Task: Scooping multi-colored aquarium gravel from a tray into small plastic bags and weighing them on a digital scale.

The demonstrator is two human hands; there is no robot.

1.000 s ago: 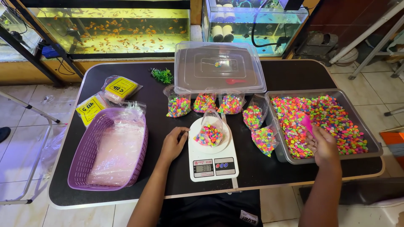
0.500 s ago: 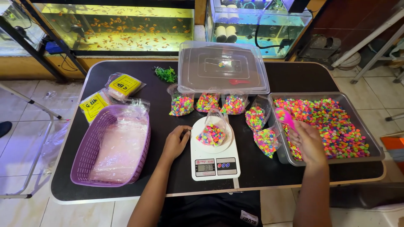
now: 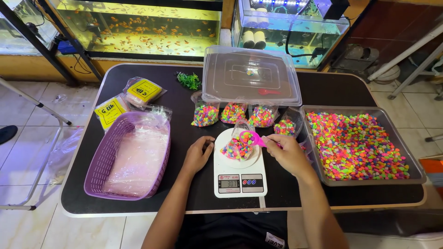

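Note:
My right hand (image 3: 287, 153) grips a pink scoop (image 3: 251, 138) and holds it over a clear plastic bag (image 3: 239, 143) of multicoloured gravel that stands on a white digital kitchen scale (image 3: 239, 177). My left hand (image 3: 197, 154) rests flat on the black table just left of the scale, touching nothing else. A grey tray (image 3: 415, 166) full of the same bright gravel lies to the right of my right hand.
Several filled gravel bags (image 3: 234, 114) stand in a row behind the scale, below a clear lidded box (image 3: 249, 78). A purple basket (image 3: 104, 161) with empty plastic bags sits at left, with yellow-labelled packets (image 3: 110, 110) behind it. Fish tanks line the back.
My right hand has swung left from the gravel tray with the pink scoop and now holds it over the bag on the scale. The left hand has stayed put.

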